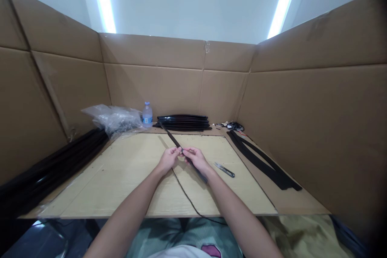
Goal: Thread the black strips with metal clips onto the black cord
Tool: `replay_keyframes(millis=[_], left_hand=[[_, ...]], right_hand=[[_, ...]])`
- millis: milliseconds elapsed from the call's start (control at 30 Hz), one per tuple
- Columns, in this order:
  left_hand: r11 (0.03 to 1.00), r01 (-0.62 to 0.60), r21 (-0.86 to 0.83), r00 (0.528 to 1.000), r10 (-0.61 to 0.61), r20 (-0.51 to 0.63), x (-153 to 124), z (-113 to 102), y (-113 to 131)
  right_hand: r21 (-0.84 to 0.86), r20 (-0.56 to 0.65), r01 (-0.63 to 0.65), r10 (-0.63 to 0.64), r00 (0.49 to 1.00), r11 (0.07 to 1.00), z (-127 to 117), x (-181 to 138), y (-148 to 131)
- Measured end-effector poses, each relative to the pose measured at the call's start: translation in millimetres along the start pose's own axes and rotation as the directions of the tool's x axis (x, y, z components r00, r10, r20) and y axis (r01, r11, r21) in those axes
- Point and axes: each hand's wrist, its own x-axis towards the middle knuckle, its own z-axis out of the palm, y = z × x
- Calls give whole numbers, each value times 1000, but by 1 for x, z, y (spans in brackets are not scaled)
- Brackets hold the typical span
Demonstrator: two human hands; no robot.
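My left hand [169, 159] and my right hand [195, 157] meet above the middle of the board, fingers pinched on a long dark strip [171, 136]. The strip runs diagonally, from the far left down under my right wrist. A thin dark cord [185, 194] hangs from near my left fingers and trails over the front edge of the board. What lies exactly between my fingertips is too small to make out. To the right of my right hand lies a pair of thread snips [224, 169], apart from it.
Cardboard walls [157, 84] enclose the board [121, 181]. Black strips lie in a left pile [57, 165], a back stack [184, 122] and a right pair [261, 161]. Clear plastic bags [116, 119], a water bottle [147, 115] and tangled dark cords [234, 125] are at the back.
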Motion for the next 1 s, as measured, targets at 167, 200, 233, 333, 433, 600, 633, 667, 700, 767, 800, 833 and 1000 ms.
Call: replay_keyframes(millis=[167, 200, 233, 333, 433, 600, 633, 667, 700, 767, 800, 833, 1000], left_hand=[[993, 67, -99, 993, -56, 106, -5, 0, 2], [991, 74, -110, 990, -60, 128, -5, 1, 2], [990, 74, -116, 989, -58, 138, -6, 2, 3], [992, 53, -112, 993, -40, 109, -6, 4, 5], [993, 43, -112, 995, -32, 94, -6, 5, 8], [998, 15, -66, 998, -11, 66, -6, 3, 9], [998, 14, -60, 998, -11, 57, -6, 3, 9], [998, 16, -61, 999, -13, 49, -6, 2, 9], [998, 18, -66, 999, -16, 45, -5, 2, 9], [997, 23, -79, 999, -19, 49, -5, 3, 9], [996, 24, -86, 999, -20, 49, -5, 3, 9], [995, 25, -94, 999, -20, 47, -5, 4, 9], [988, 23, -152, 998, -15, 53, -6, 6, 11]], right_hand=[[12, -9, -84, 84, 996, 996, -6, -1, -2], [14, 11, -83, 83, 997, 996, -6, -1, -2], [20, 30, -74, 73, 997, 997, -6, -1, 0], [35, 31, -13, 12, 999, 999, -3, -2, 4], [64, 33, -14, 12, 999, 998, 0, -3, 5], [15, 57, -28, 27, 998, 1000, -1, -5, -2], [28, 54, -27, 25, 998, 999, -1, -5, -4], [53, 51, -33, 30, 998, 998, -1, -4, -5], [81, 48, -42, 39, 998, 996, -1, -4, -5], [122, 33, -52, 48, 998, 991, 0, -3, -4], [127, 24, -46, 43, 999, 991, 0, -2, -3], [125, 14, -35, 34, 999, 992, 0, -2, -1], [59, 21, -20, 18, 1000, 998, 0, -3, 2]])
